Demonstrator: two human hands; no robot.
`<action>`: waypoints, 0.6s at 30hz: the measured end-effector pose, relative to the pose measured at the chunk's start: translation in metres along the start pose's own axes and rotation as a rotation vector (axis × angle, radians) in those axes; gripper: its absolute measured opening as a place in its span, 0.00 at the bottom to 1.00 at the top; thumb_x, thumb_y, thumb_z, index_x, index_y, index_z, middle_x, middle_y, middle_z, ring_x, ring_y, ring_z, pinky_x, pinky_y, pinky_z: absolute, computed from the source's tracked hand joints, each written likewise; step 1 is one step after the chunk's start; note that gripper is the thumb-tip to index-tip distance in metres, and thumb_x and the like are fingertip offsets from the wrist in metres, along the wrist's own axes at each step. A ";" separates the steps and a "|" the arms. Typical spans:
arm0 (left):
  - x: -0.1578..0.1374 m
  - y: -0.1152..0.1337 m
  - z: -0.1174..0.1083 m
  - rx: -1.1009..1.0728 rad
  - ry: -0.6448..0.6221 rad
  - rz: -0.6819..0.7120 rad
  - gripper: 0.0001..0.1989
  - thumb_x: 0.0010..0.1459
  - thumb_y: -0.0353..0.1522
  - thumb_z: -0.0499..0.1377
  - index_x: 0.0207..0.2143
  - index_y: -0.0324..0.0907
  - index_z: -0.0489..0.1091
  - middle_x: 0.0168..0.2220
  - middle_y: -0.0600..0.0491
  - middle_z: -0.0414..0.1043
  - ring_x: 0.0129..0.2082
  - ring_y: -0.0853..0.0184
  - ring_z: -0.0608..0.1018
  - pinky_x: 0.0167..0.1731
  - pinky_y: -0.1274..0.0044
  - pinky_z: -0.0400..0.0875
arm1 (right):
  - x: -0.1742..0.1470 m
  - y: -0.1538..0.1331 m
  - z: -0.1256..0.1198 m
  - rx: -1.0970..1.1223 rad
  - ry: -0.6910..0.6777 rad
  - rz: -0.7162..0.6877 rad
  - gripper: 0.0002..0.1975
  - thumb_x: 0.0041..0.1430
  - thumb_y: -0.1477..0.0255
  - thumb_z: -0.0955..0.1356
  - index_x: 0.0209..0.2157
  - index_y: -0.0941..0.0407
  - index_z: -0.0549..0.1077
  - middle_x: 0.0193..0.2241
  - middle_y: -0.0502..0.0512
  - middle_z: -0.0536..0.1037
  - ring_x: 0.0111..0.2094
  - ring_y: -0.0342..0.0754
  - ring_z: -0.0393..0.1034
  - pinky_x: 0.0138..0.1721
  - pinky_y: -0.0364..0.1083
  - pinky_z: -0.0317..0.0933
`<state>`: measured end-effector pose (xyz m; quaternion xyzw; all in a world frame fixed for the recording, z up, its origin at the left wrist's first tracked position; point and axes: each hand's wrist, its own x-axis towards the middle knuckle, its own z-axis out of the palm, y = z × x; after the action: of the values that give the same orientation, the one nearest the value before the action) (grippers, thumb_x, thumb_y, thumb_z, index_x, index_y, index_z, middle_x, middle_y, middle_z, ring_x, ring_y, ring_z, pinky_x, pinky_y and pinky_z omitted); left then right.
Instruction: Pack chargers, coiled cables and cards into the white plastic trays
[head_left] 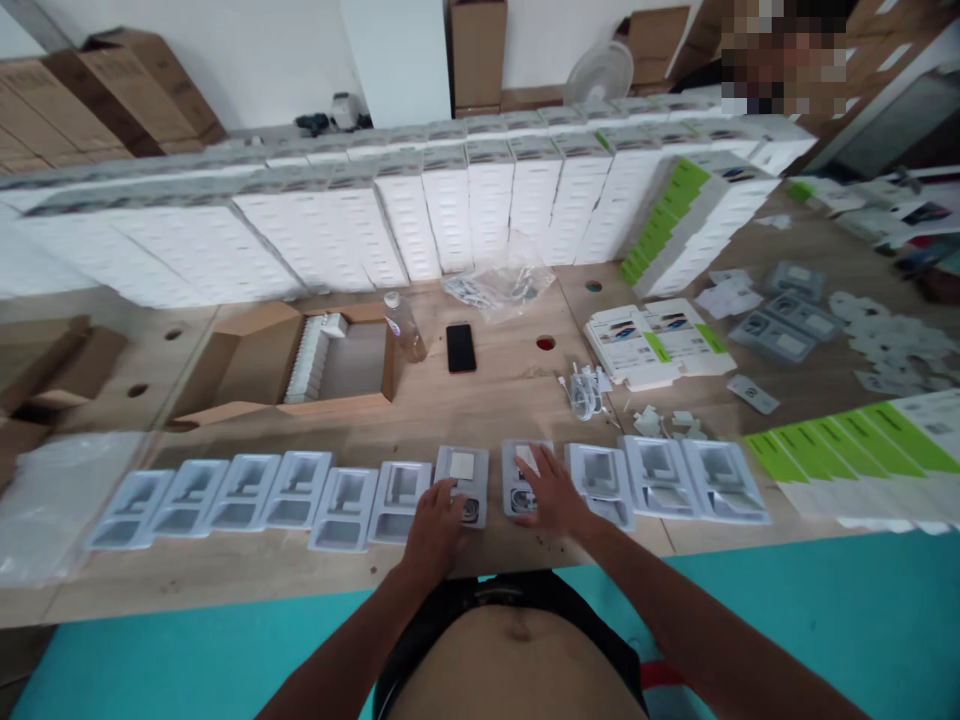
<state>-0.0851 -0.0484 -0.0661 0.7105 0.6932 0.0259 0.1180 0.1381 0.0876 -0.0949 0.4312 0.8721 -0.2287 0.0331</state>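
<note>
My left hand rests at the left edge of a plastic tray, its fingers stretched over the lower compartment. That tray holds a white square piece above a coiled cable. My right hand lies with fingers spread across the right side of a second filled tray. Its coiled cable shows beside my fingertips; its upper white piece is partly covered. Trays with bare compartments line up to the left, and more trays stand to the right.
An open carton holds a row of white pieces. Behind it are a bottle, a phone and a plastic bag. Loose cables and flat printed boxes lie right. Stacked white boxes wall the back; a person stands far right.
</note>
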 end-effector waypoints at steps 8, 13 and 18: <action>0.049 -0.013 0.020 0.015 -0.123 0.058 0.51 0.44 0.35 0.65 0.67 0.51 0.42 0.71 0.46 0.33 0.69 0.49 0.37 0.62 0.49 0.35 | -0.009 -0.051 0.033 0.073 0.132 0.192 0.50 0.42 0.63 0.74 0.66 0.52 0.51 0.69 0.62 0.36 0.69 0.62 0.25 0.65 0.61 0.33; 0.063 -0.014 0.019 -0.028 -0.211 -0.008 0.48 0.40 0.33 0.61 0.65 0.49 0.51 0.70 0.49 0.38 0.69 0.49 0.42 0.59 0.45 0.40 | -0.014 -0.044 0.042 0.284 0.224 0.357 0.53 0.39 0.62 0.75 0.65 0.59 0.52 0.68 0.67 0.39 0.68 0.65 0.31 0.65 0.59 0.37; 0.085 -0.039 0.036 -0.117 0.044 0.117 0.36 0.44 0.35 0.60 0.59 0.49 0.64 0.65 0.49 0.56 0.65 0.51 0.58 0.58 0.57 0.61 | -0.003 -0.033 0.061 0.653 0.375 0.566 0.42 0.51 0.62 0.68 0.64 0.62 0.55 0.66 0.67 0.52 0.67 0.60 0.43 0.66 0.57 0.40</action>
<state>-0.1127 0.0311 -0.1198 0.7411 0.6501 0.0889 0.1422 0.1060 0.0422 -0.1368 0.6740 0.5935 -0.3912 -0.2014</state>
